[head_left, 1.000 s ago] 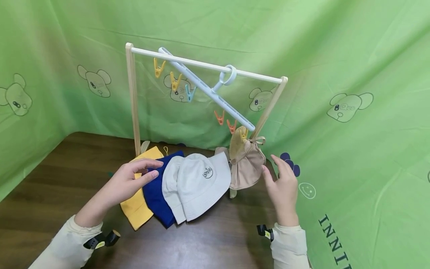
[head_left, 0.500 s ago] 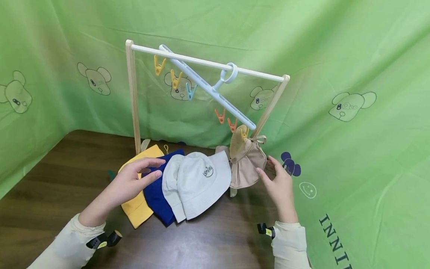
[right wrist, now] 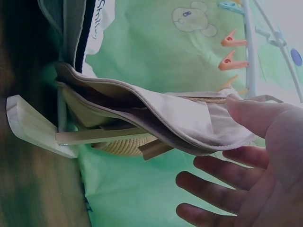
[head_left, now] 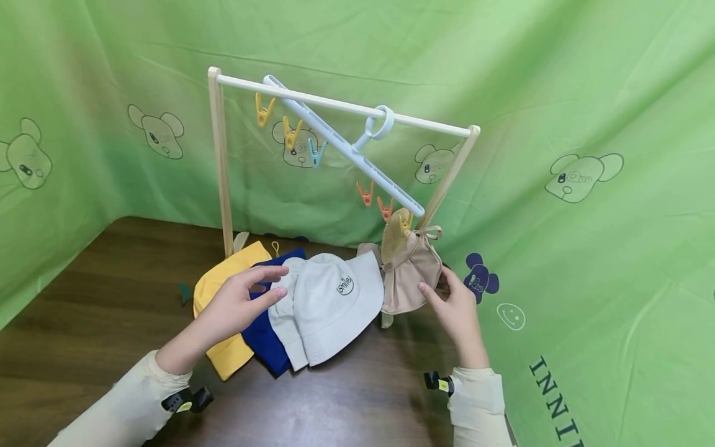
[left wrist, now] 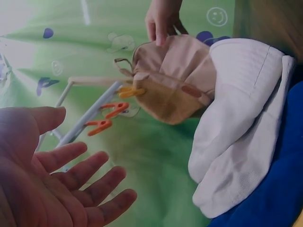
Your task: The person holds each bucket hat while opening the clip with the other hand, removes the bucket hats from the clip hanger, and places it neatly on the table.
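Observation:
A beige sun hat (head_left: 414, 279) with a straw part and a small bow hangs by a yellow clip (head_left: 406, 222) from the low end of the pale blue clip hanger (head_left: 357, 158). At its right edge my right hand (head_left: 459, 313) pinches the brim, thumb on the front face and forefinger behind; in the right wrist view the other fingers (right wrist: 208, 189) stay loose. My left hand (head_left: 237, 304) hovers with spread, relaxed fingers over the blue hat (head_left: 268, 344) and the left side of the white bucket hat (head_left: 329, 310). A yellow hat (head_left: 229, 357) lies partly under that hand.
The hanger hooks on the white bar (head_left: 313, 99) of a wooden stand (head_left: 221, 167). Yellow, light blue and orange clips (head_left: 365, 194) dangle from it. Green printed cloth (head_left: 614, 261) walls the brown table (head_left: 335, 416) at the back and sides.
My right hand has moved left onto the beige sun hat's brim and pinches it. My left hand has drifted right, from over the blue hat toward the white one.

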The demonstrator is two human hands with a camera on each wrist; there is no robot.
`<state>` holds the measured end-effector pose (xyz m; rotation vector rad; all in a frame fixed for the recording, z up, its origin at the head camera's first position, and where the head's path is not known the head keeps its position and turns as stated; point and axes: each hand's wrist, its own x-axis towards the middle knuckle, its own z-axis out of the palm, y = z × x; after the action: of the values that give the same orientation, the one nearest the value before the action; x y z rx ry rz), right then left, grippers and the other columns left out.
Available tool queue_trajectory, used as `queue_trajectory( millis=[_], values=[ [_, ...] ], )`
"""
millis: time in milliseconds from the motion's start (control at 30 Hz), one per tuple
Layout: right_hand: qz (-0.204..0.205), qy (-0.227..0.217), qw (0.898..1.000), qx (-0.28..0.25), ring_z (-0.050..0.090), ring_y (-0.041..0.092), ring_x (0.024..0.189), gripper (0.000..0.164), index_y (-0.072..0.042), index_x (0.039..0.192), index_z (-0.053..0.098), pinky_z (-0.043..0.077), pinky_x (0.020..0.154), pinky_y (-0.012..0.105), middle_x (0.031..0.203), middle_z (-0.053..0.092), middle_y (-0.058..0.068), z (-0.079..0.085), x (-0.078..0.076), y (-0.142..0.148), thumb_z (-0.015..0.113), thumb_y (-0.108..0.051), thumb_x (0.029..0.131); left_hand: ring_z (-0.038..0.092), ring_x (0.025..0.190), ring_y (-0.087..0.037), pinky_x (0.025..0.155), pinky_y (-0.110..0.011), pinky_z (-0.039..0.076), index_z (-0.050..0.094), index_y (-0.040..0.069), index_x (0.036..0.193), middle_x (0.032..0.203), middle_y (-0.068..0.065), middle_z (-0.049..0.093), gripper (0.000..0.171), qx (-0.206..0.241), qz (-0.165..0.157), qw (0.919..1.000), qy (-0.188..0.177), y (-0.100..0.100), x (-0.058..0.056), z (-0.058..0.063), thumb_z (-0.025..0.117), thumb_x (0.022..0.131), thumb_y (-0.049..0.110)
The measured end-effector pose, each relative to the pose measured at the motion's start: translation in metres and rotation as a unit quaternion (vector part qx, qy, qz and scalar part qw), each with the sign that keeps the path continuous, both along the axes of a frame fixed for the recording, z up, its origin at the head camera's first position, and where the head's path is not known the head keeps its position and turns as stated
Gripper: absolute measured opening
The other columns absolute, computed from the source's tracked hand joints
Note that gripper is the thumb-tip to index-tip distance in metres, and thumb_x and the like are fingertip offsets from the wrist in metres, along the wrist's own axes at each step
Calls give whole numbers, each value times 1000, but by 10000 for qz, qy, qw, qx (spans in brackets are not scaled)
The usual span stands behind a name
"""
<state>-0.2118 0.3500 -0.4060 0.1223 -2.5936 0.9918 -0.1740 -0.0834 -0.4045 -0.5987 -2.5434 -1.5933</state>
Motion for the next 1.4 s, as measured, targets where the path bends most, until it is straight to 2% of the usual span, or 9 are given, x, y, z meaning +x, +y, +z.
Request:
queue_trajectory(
  millis=[233, 333, 467, 667, 900, 1133, 1400],
  values=[
    [77, 34, 9999, 93, 71, 32, 101, 50, -3, 136, 60, 59, 87, 35, 111, 73, 21, -2, 0, 0, 74, -28, 96, 62, 124, -23, 96, -51, 54, 65, 17, 138, 138, -2, 66, 45, 71, 50, 10000, 35, 17, -5, 1, 69, 99, 39],
    [77, 2, 9999, 95, 72, 31, 99, 46, -4, 132, 62, 59, 84, 26, 110, 73, 20, -3, -1, -1, 74, -30, 96, 64, 122, -21, 95, -50, 55, 65, 19, 137, 137, 0, 66, 45, 55, 56, 9999, 102, 28, -8, 2, 70, 98, 40],
    [38, 16, 9999, 121, 72, 29, 94, 41, -4, 127, 64, 56, 78, 22, 105, 74, 18, -3, 0, -3, 74, -30, 97, 65, 121, -21, 95, -49, 54, 66, 20, 136, 135, 1, 67, 44, -56, -37, 9998, 209, 45, -9, 5, 70, 98, 41],
    [25, 68, 10000, 49, 71, 28, 91, 41, -6, 130, 64, 56, 77, 22, 104, 75, 17, -3, -1, -6, 74, -27, 97, 64, 122, -21, 97, -49, 53, 67, 18, 136, 135, 2, 67, 43, -189, -217, 9994, 172, 68, -12, 8, 71, 98, 39],
    [-4, 180, 9998, 121, 72, 27, 89, 39, -5, 127, 65, 56, 76, 25, 101, 75, 17, -3, -1, -6, 75, -25, 96, 65, 121, -24, 97, -49, 54, 66, 17, 136, 134, 0, 68, 43, -83, -240, 9997, -8, 93, -20, 12, 71, 98, 36],
    [-71, 288, 9992, 268, 72, 28, 87, 37, -3, 126, 65, 58, 76, 39, 99, 75, 18, -2, 1, -5, 75, -22, 95, 66, 120, -23, 97, -48, 54, 65, 17, 137, 135, -2, 68, 43, 105, -223, 9997, -19, 116, -27, 20, 70, 98, 36],
    [-17, 492, 9981, 366, 70, 30, 86, 33, -2, 124, 65, 56, 76, 46, 98, 75, 18, -2, 1, -5, 73, -16, 95, 63, 126, -28, 98, -45, 55, 61, 16, 142, 140, -2, 64, 50, 264, -392, 9988, -122, 143, -37, 31, 67, 99, 42]
  ],
)
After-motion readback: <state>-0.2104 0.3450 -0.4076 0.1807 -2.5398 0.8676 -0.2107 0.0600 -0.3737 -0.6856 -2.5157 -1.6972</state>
